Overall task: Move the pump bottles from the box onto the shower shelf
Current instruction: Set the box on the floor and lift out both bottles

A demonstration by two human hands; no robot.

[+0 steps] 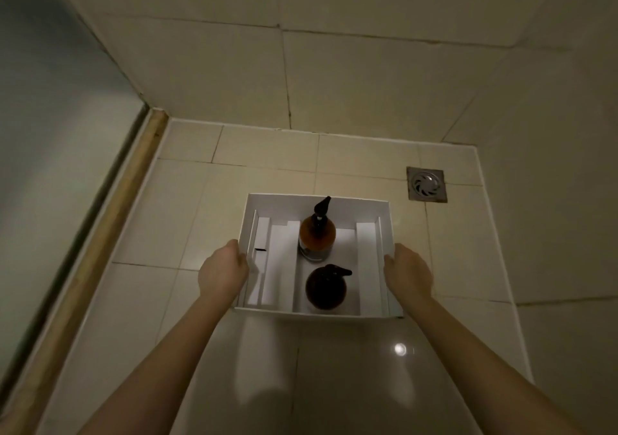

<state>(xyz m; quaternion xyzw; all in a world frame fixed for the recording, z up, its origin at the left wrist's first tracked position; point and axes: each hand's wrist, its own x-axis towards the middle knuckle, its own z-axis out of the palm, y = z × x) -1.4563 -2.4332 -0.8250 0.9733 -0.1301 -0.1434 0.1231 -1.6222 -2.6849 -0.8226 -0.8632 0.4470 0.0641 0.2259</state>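
Beige tiled shower floor [334, 367], dimly lit, seen from above by the head camera. One white box [317, 199] sits on it or just above it; which is unclear. One metal drain [427, 184] lies beyond the box's far right corner.

Two brown pump bottles stand inside the box: the far bottle [317, 234] and the near bottle [326, 289].

The left hand [222, 274] grips the box's left wall with its fingers curled over the rim. The right hand [408, 272] grips the right wall likewise.

Neither bottle is out yet, so both remain to be moved. No shower shelf is visible.
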